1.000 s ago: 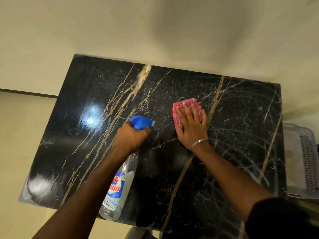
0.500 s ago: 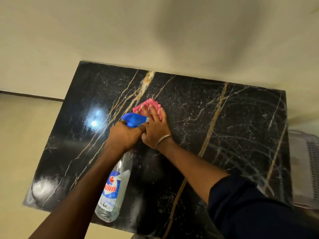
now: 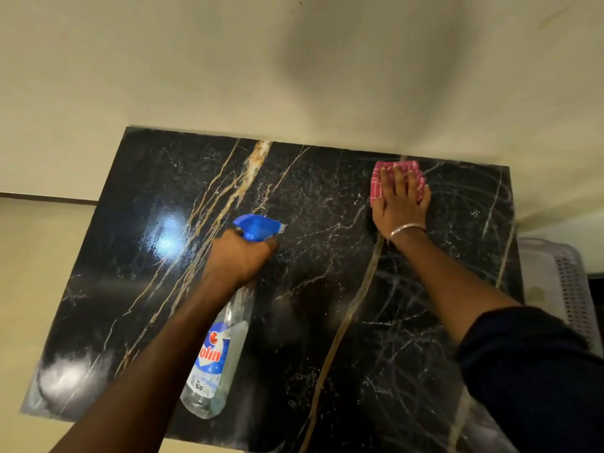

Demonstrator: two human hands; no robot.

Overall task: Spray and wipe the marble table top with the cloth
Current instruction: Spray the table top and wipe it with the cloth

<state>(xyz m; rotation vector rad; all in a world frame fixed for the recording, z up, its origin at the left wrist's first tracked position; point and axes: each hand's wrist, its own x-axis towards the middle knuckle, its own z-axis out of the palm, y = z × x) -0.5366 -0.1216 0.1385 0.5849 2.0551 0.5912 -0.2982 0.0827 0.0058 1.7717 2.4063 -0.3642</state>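
My right hand (image 3: pixel 400 207): fingers (image 3: pixel 397 181) flat, pressing cloth (image 3: pixel 376 186) near far right corner of bench (image 3: pixel 147 178); I want even, overlapping strokes. My left hand (image 3: pixel 238 256): fingers wrapped round spray bottle (image 3: pixel 215 354).

The right hand (image 3: pixel 400 209) covers most of the cloth (image 3: pixel 378 184); the left hand (image 3: pixel 238 256) hides the bottle (image 3: pixel 217 358) neck.

**Black marble table top, pink cloth, spray bottle**

I see a glossy black marble table top (image 3: pixel 147 197) with gold and white veins. It has a bright glare on its left part and pale curved streaks on its right. A pink checked cloth (image 3: pixel 377 183) lies flat near the far edge, toward the right, pressed under my right hand (image 3: pixel 400 207). My left hand (image 3: pixel 238 256) grips a clear spray bottle (image 3: pixel 219 354) with a blue trigger head and blue label. The bottle is tilted over the table's middle, nozzle pointing right.
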